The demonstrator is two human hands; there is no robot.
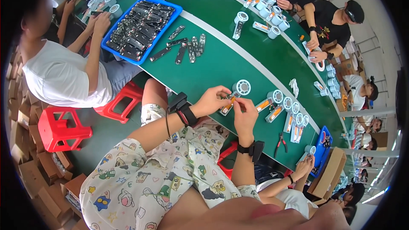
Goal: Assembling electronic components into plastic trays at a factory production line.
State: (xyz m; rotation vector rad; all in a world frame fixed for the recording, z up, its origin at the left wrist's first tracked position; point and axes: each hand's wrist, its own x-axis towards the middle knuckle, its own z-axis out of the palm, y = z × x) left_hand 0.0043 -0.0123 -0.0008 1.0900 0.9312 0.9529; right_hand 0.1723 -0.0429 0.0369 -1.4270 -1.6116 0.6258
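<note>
Just in front of me at the table edge lies a light-blue device with a round slotted grille (243,87) and an open handle (226,109), much like a handheld fan. My left hand (211,101) is closed around the handle's upper part, its fingertips near the neck. Opposite it, my right hand (245,117) pinches at a small orange piece (233,100) over the handle. Fingers partly hide that spot. Similar units (276,113), some showing orange cells in their handles, stand in a row to the right.
A blue tray (179,12) heaped with dark circuit-board strips sits at the far left, with several loose strips (181,53) beside it. Red-handled pliers (281,145) lie to the right. Red stools (64,130) stand left. Co-workers sit around the green table (204,59).
</note>
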